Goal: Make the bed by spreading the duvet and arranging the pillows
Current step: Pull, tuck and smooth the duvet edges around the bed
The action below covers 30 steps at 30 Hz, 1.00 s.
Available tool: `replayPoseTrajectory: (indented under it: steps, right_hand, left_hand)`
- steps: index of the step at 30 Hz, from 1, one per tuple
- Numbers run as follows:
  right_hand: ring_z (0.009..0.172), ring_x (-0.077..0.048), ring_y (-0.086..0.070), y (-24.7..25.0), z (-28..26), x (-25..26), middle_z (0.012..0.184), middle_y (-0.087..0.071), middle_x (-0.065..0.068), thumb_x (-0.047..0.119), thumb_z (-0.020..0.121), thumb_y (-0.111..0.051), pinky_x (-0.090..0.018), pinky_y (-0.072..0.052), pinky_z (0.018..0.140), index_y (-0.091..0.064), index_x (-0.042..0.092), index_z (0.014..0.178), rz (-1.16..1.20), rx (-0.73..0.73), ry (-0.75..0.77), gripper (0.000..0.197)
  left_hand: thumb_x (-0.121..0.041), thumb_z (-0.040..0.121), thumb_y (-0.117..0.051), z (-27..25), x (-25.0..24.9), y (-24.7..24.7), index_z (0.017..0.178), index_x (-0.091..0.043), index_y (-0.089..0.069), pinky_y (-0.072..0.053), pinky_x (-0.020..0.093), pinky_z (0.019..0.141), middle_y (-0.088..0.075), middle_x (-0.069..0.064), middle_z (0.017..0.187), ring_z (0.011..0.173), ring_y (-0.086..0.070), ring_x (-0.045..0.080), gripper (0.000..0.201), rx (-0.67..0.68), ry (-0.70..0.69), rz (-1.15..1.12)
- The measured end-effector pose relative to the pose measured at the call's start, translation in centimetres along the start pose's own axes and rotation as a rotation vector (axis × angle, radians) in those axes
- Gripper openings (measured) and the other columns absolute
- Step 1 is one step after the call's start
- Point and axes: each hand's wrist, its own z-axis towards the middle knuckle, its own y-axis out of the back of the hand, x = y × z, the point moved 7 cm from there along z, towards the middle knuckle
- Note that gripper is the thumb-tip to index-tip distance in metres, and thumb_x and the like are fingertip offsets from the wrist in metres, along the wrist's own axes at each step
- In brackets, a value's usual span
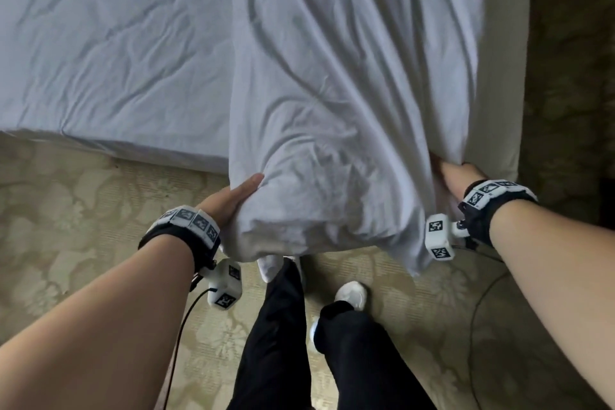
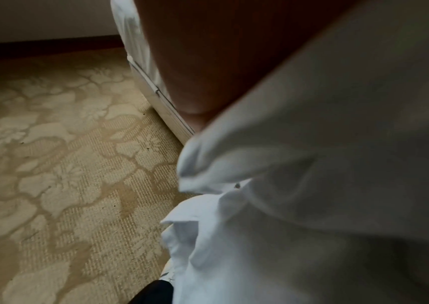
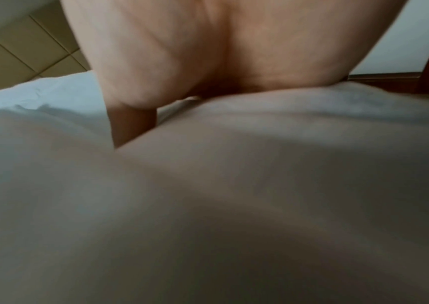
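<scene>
A white duvet (image 1: 349, 93) lies bunched along the right half of the bed, its near end hanging past the foot of the mattress. My left hand (image 1: 233, 200) grips the duvet's near left edge, thumb on top, fingers hidden under the cloth. At the near right edge my right hand (image 1: 456, 176) holds the fabric, fingers buried in the folds. The left wrist view shows the palm (image 2: 195, 82) against the duvet (image 2: 325, 164). In the right wrist view the palm (image 3: 208, 61) presses into the duvet (image 3: 234, 185). No pillows are visible.
The left half of the bed shows a bare wrinkled sheet (image 1: 109, 43). Patterned beige carpet (image 1: 83, 210) surrounds the bed foot. My legs in black trousers and white shoes (image 1: 352, 293) stand just below the duvet's end. A cable (image 1: 179, 336) hangs from the left wrist.
</scene>
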Motion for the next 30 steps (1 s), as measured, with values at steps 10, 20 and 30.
replayPoseTrajectory:
  steps: [10,20,30]
  right_hand:
    - [0.094,-0.035,-0.074,1.4,-3.5,-2.9,0.109,-0.076,-0.009,0.081,0.037,-0.086,-0.052,-0.055,0.095,-0.068,0.02,0.123,0.318,0.216,-0.005,0.106]
    - [0.098,-0.036,-0.073,-2.5,-9.1,-8.1,0.1,-0.078,-0.013,0.039,0.06,-0.095,-0.061,-0.05,0.099,-0.077,0.006,0.106,0.374,0.35,-0.022,0.059]
    - [0.077,-0.027,-0.066,2.7,-14.5,-8.5,0.108,-0.068,-0.008,0.049,0.077,-0.081,-0.031,-0.053,0.064,-0.06,0.004,0.126,0.323,-0.094,0.129,0.07]
  left_hand:
    - [-0.039,0.091,-0.073,-6.4,1.4,0.3,0.082,-0.011,-0.067,-0.045,0.028,0.074,-0.068,0.002,0.068,0.069,-0.062,0.016,0.031,-0.101,0.02,0.035]
    - [-0.015,0.055,-0.098,-7.1,8.5,1.5,0.11,0.007,-0.071,-0.055,0.043,0.099,-0.075,0.025,0.105,0.1,-0.072,0.035,0.065,-0.212,0.012,-0.034]
    - [0.007,0.095,-0.05,-11.7,15.0,5.7,0.089,-0.01,-0.056,-0.065,0.039,0.068,-0.054,0.003,0.065,0.046,-0.049,0.008,0.019,-0.409,-0.155,-0.74]
